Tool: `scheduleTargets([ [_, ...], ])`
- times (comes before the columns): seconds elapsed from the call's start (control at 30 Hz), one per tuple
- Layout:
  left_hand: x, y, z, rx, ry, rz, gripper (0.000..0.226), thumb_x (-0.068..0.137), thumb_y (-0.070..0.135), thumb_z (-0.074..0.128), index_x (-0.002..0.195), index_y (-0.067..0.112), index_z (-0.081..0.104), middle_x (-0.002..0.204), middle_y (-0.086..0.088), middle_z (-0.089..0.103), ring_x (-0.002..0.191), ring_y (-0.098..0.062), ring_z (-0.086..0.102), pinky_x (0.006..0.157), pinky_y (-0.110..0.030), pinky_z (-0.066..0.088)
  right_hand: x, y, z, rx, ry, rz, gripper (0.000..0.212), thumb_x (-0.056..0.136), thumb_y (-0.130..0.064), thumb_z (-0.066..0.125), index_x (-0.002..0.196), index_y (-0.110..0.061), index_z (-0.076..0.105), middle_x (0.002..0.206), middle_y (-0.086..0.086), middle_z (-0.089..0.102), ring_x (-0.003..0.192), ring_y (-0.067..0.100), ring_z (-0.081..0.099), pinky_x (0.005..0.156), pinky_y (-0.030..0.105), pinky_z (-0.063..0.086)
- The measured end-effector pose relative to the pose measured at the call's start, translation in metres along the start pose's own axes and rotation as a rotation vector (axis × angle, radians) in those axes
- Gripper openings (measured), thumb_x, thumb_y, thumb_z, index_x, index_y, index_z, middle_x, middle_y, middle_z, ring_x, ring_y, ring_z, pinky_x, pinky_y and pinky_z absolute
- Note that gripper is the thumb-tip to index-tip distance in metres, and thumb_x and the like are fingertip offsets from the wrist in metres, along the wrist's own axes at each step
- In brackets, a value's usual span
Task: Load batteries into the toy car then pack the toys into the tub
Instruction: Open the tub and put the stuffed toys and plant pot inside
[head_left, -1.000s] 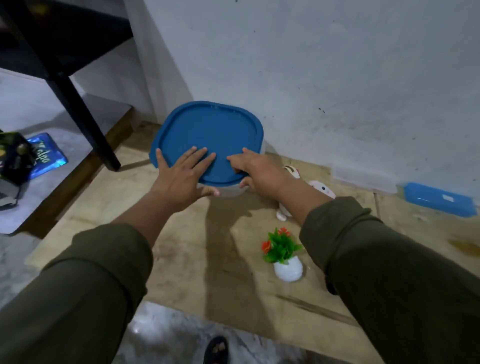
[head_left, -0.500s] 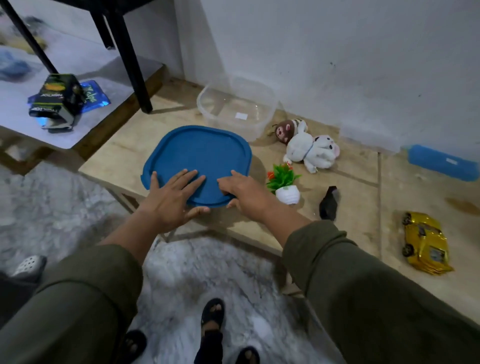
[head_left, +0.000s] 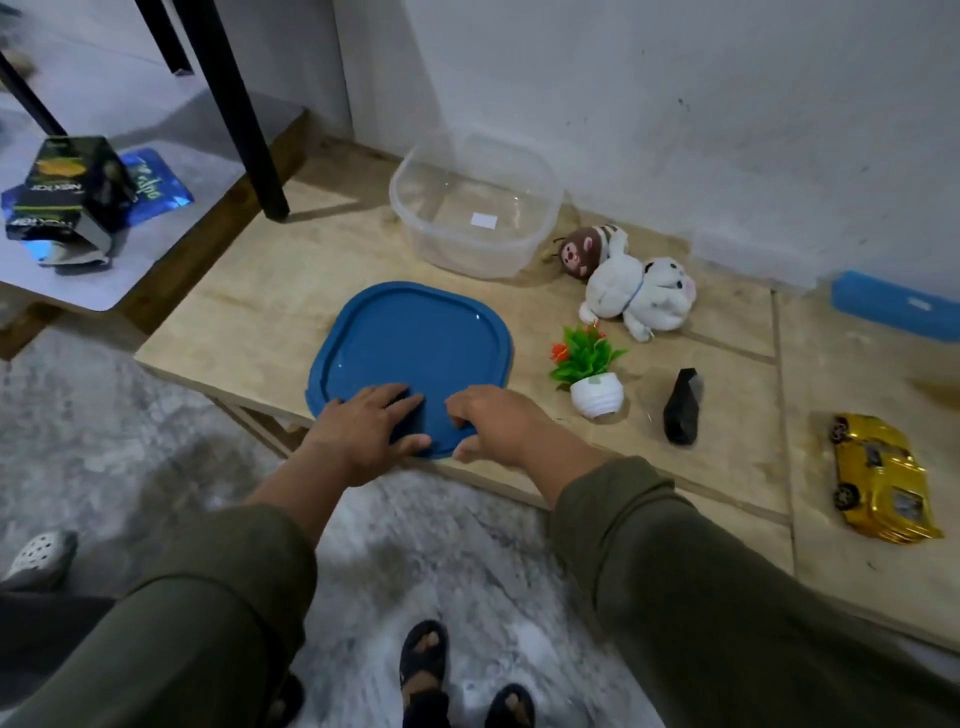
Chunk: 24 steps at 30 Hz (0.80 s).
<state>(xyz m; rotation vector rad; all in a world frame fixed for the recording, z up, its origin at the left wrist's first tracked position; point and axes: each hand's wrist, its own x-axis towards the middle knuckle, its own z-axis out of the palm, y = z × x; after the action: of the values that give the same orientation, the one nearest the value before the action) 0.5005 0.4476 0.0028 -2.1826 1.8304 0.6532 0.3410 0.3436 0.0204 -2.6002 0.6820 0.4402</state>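
The blue lid (head_left: 410, 353) lies flat on the wooden platform (head_left: 249, 312), its near edge at the platform's front. My left hand (head_left: 363, 426) rests on that near edge with fingers straight. My right hand (head_left: 498, 421) holds the same edge, fingers bent on top and thumb at the rim. The clear tub (head_left: 540, 208) stands open and empty behind the lid, near the wall. To its right lie a brown plush toy (head_left: 584, 249) and a white plush toy (head_left: 639, 296). A small potted plant (head_left: 592, 374) and a black piece (head_left: 683, 402) sit right of the lid. The yellow toy car (head_left: 878, 478) lies at the far right.
A long blue box (head_left: 893, 306) lies against the wall at the right. A black table leg (head_left: 244, 104) stands on the platform's left corner. A dark carton (head_left: 62, 197) sits on a lower grey shelf at left. Sandalled feet (head_left: 423, 660) stand on the marble floor below.
Both hands lifted the blue lid off the tub and brought it toward me, down onto the platform's front. The tub now stands open and the toys have come into view.
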Motion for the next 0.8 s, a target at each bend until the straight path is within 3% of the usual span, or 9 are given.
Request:
scheduleTargets([
  [0.03,0.003,0.000,-0.008,0.022,0.036,0.019,0.062,0.094,0.060,0.029,0.148,0.030,0.026,0.154,0.004,0.028,0.139,-0.019,0.030,0.106,-0.043,0.032,-0.003,0.000,-0.013,-0.041,0.029,-0.002,0.029,0.084,-0.032,0.065,0.100,-0.012,0.052,0.104,0.005,0.054,0.104,0.026,0.049,0.077,0.033,0.038],
  [0.1,0.012,0.005,-0.030,0.054,0.136,0.067,0.054,0.096,0.054,0.030,0.143,0.027,0.037,0.144,0.001,0.044,0.129,-0.022,0.044,0.098,-0.042,0.038,-0.010,0.004,-0.041,-0.074,0.209,0.003,0.037,0.088,-0.039,0.059,0.113,-0.012,0.055,0.116,0.006,0.058,0.109,0.024,0.049,0.083,0.035,0.038],
  [0.2,0.037,0.025,-0.072,-0.051,0.246,0.166,0.054,0.097,0.047,0.039,0.145,0.023,0.033,0.147,-0.004,0.040,0.132,-0.026,0.041,0.101,-0.042,0.037,-0.022,0.034,-0.081,-0.026,0.530,0.139,0.046,0.086,-0.040,0.061,0.122,-0.012,0.052,0.123,0.009,0.054,0.115,0.026,0.046,0.093,0.039,0.040],
  [0.27,0.057,0.051,-0.100,-0.099,0.270,0.284,0.059,0.095,0.042,0.047,0.148,0.024,0.028,0.150,-0.004,0.036,0.134,-0.025,0.038,0.104,-0.039,0.034,-0.034,0.065,-0.100,-0.029,0.591,0.340,0.062,0.081,-0.044,0.066,0.132,-0.016,0.044,0.135,0.009,0.044,0.124,0.028,0.040,0.097,0.045,0.040],
  [0.37,0.096,0.097,-0.130,-0.065,0.291,0.427,0.083,0.085,0.038,0.067,0.151,0.022,0.019,0.154,-0.006,0.028,0.138,-0.026,0.032,0.108,-0.036,0.031,-0.054,0.118,-0.113,0.134,0.538,0.645,0.089,0.070,-0.049,0.074,0.143,-0.030,0.026,0.151,0.008,0.019,0.137,0.032,0.022,0.105,0.051,0.032],
  [0.43,0.126,0.127,-0.141,-0.029,0.275,0.442,0.107,0.072,0.041,0.078,0.152,0.024,0.010,0.158,-0.007,0.018,0.142,-0.027,0.025,0.112,-0.040,0.030,-0.059,0.150,-0.113,0.230,0.476,0.741,0.102,0.064,-0.052,0.078,0.144,-0.038,0.015,0.156,0.008,0.003,0.141,0.035,0.012,0.108,0.054,0.029],
  [0.57,0.187,0.164,-0.148,0.057,0.225,0.369,0.137,0.054,0.046,0.088,0.151,0.028,-0.008,0.159,-0.010,0.005,0.145,-0.032,0.013,0.114,-0.046,0.026,-0.042,0.206,-0.102,0.307,0.359,0.730,0.121,0.057,-0.055,0.081,0.145,-0.044,0.000,0.157,0.004,-0.015,0.144,0.040,-0.001,0.110,0.059,0.026],
  [0.7,0.236,0.177,-0.155,0.150,0.068,0.269,0.145,0.051,0.048,0.089,0.148,0.033,-0.019,0.157,-0.015,-0.021,0.146,-0.037,-0.013,0.117,-0.055,0.013,-0.017,0.252,-0.090,0.418,0.257,0.653,0.128,0.054,-0.058,0.080,0.144,-0.045,-0.010,0.155,0.001,-0.024,0.145,0.040,-0.007,0.110,0.059,0.026],
  [0.8,0.266,0.179,-0.158,0.149,-0.010,0.218,0.147,0.050,0.042,0.091,0.147,0.038,-0.019,0.155,-0.017,-0.026,0.146,-0.041,-0.006,0.115,-0.054,0.023,-0.006,0.272,-0.090,0.432,0.194,0.622,0.122,0.060,-0.056,0.077,0.146,-0.039,-0.008,0.157,0.004,-0.018,0.145,0.037,-0.008,0.114,0.057,0.019],
])
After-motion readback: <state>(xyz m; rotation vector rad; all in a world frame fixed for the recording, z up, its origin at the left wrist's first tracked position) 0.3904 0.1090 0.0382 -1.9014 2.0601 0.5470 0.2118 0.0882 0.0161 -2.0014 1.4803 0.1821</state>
